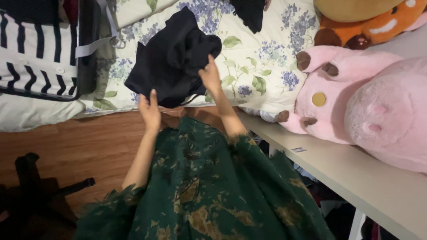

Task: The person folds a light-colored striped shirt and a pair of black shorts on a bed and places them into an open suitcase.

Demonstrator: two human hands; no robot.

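Both hands have a grip on the black garment [171, 58]: the left hand [150, 111] pinches its lower hem near the edge of the bed, fingers closed on the cloth, and the right hand [210, 75] is closed on a bunched fold higher up, toward the middle of the bed. To handle it well, I judge the two hands should keep the cloth taut between them and lift it free of the bedspread [249, 53], so that it opens flat instead of twisting; the right hand's bunched hold looks as if it would need to slide out to an edge or corner for an even spread.

Soft and matt black, the garment is crumpled, with a rounded fold at its upper right and a thin cord or strap trailing from its lower edge. What kind of clothing it is cannot be told. It hangs partly lifted over the near edge of the bed, touching the bedspread beneath.

That bedspread is cream with blue-violet flower clusters and green leaves. A second dark piece of cloth [249, 13] lies at the far edge of it. At the left corner an open suitcase [86, 49] holds a black-and-white striped garment [31, 49], with a grey strap across it. To the right lie a large pink plush toy [356, 93] and an orange one [373, 24], beside a pale ledge [338, 169]. The person's green patterned sleeves [209, 191] fill the foreground above a wooden floor [80, 142].
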